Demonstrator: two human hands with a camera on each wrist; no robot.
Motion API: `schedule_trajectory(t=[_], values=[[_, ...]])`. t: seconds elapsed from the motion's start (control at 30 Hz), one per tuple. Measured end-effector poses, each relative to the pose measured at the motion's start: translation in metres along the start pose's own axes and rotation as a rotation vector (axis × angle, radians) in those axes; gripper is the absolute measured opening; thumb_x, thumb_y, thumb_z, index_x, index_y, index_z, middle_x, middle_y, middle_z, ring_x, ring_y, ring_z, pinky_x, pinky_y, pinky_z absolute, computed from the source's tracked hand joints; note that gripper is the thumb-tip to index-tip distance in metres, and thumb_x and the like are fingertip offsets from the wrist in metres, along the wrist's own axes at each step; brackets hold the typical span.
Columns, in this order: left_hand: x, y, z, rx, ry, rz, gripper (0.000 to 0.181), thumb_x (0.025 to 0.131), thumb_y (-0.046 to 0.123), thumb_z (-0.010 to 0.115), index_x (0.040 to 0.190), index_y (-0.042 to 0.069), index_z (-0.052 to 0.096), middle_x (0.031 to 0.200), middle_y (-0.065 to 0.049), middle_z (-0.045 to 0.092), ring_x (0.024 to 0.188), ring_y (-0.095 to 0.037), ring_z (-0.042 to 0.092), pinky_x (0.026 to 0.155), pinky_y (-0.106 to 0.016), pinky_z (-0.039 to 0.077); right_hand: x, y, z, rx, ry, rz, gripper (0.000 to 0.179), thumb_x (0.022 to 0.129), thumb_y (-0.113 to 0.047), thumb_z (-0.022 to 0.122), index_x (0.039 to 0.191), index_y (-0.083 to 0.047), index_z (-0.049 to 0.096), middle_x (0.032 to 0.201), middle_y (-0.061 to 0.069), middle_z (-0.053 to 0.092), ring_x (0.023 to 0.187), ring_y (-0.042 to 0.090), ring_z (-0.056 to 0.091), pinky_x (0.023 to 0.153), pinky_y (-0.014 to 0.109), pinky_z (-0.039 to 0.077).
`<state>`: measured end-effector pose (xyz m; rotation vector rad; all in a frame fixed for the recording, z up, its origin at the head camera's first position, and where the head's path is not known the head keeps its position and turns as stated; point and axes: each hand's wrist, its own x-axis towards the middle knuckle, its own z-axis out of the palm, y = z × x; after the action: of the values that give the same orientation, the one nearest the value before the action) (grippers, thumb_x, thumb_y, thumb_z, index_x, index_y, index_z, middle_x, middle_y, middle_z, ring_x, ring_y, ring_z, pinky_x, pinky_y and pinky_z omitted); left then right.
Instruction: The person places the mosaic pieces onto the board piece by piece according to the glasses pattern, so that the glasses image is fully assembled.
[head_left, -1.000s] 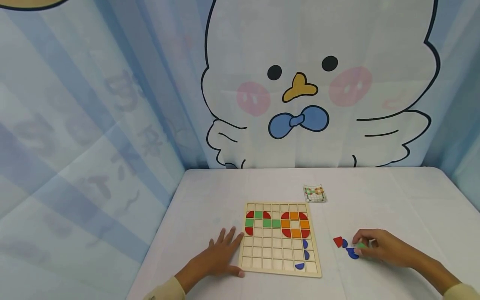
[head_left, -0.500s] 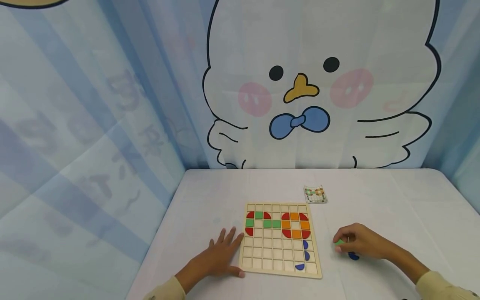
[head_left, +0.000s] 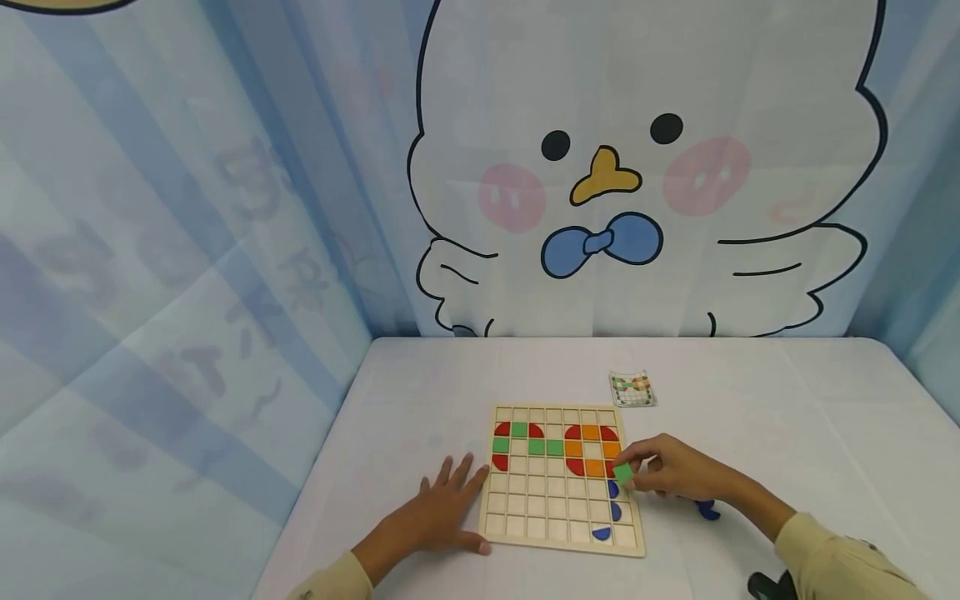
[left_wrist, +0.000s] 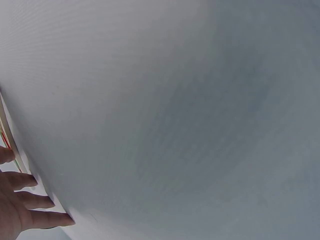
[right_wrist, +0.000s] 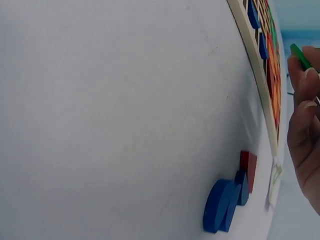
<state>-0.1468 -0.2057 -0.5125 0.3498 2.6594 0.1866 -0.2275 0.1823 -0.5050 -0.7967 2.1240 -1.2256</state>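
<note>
A wooden grid board [head_left: 525, 506] lies on the table, with red quarter-circles, green squares, orange squares and blue half-circles in some cells. My right hand [head_left: 678, 468] pinches a green square block [head_left: 623, 474] between thumb and fingers, over the board's right edge. The right wrist view also shows this green block [right_wrist: 300, 56] at the fingertips. My left hand [head_left: 444, 510] lies spread with straight fingers at the board's left edge. In the left wrist view only the fingers of the left hand [left_wrist: 22, 202] show, at the lower left.
Right of the board lie blue blocks [right_wrist: 217, 205] and a red block [right_wrist: 248, 170], mostly covered by my right arm in the head view. A small pattern card [head_left: 632, 389] lies behind the board. A dark object [head_left: 772, 586] shows beside the right sleeve.
My right hand has carried the green block leftward from the loose pieces to the board's right edge. The left hand has stayed in place.
</note>
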Motion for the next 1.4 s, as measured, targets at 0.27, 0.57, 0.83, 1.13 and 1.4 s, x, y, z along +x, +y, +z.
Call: schedule_trajectory(t=[0.27,0.57,0.83,1.13,1.4], values=[[-0.001,0.002,-0.003,-0.013,0.0,0.001,0.112,0.071,0.074,0.073,0.16,0.028,0.025,0.169,-0.011,0.016,0.153,-0.045,0.014,0.11,-0.073,0.029,0.029,-0.01,0.017,-0.037,0.013,-0.084,0.032,0.094,-0.012,0.068,0.124,0.0,0.069,0.087,0.001,0.063,0.063,0.003,0.051,0.055,0.02,0.046],[-0.004,0.005,-0.007,-0.024,-0.007,0.0,0.111,0.071,0.072,0.074,0.16,0.027,0.026,0.169,-0.011,0.017,0.153,-0.045,0.014,0.11,-0.073,0.028,0.064,-0.022,0.044,-0.189,0.121,-0.192,0.023,0.088,-0.004,0.071,0.111,-0.005,0.07,0.079,-0.008,0.064,0.071,0.0,0.055,0.07,0.021,0.051],[0.0,0.001,0.0,-0.021,-0.013,-0.009,0.112,0.07,0.074,0.074,0.16,0.028,0.026,0.169,-0.011,0.017,0.154,-0.044,0.014,0.11,-0.073,0.028,0.09,-0.03,0.065,-0.195,0.167,-0.159,0.022,0.088,-0.012,0.075,0.108,-0.005,0.071,0.077,-0.009,0.064,0.069,0.001,0.053,0.067,0.021,0.047],[-0.001,-0.002,0.001,-0.014,-0.007,0.004,0.112,0.071,0.076,0.071,0.161,0.028,0.025,0.169,-0.012,0.016,0.153,-0.046,0.014,0.109,-0.074,0.029,0.107,-0.048,0.085,-0.295,0.253,-0.089,0.022,0.086,-0.014,0.079,0.106,-0.008,0.074,0.076,-0.01,0.06,0.07,0.005,0.051,0.069,0.023,0.045],[0.0,-0.003,0.001,-0.014,-0.007,0.019,0.112,0.071,0.076,0.07,0.161,0.029,0.023,0.169,-0.012,0.015,0.153,-0.046,0.014,0.109,-0.074,0.029,0.115,-0.055,0.094,-0.334,0.261,-0.019,0.022,0.085,-0.015,0.079,0.105,-0.007,0.074,0.073,-0.01,0.059,0.068,0.008,0.053,0.063,0.023,0.045]])
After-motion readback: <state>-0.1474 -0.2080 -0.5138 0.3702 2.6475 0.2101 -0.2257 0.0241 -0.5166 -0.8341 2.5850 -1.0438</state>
